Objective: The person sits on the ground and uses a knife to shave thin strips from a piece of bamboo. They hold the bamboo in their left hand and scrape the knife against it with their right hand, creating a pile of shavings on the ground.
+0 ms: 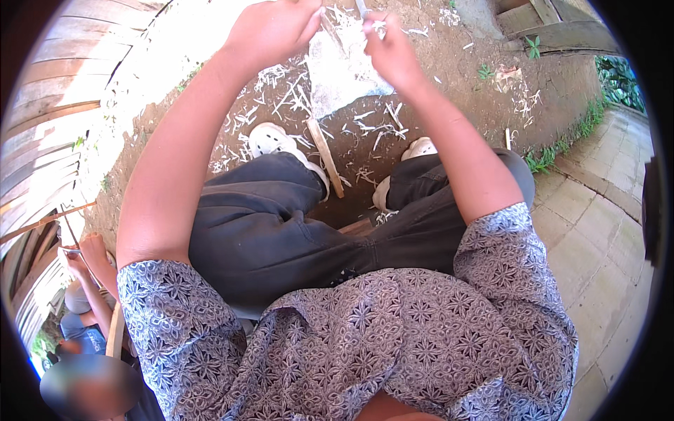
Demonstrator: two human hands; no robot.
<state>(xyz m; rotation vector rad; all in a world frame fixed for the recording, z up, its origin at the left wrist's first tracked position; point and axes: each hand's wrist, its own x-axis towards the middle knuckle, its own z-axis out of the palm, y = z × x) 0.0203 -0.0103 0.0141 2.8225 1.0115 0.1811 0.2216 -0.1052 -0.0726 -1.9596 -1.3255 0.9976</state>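
Note:
Both my arms reach forward to the far edge of the view. My left hand (281, 28) is closed, its fingers curled; what they grip is hidden. To its right, my right hand (391, 52) is closed round a knife (361, 7), whose narrow grey blade points away past the top edge. The handle is covered by my fingers. Below and between the hands lies a pale sheet (340, 77) on the ground, strewn with thin wood shavings (375, 126). A flat wooden stick (324, 158) leans between my feet.
My white clogs (270, 140) stand either side of the stick. At the lower left another person's hands (91, 252) hold a thin strip. Wooden slats (60, 91) rise on the left; paving tiles (597, 231) and a grassy edge (562, 151) lie on the right.

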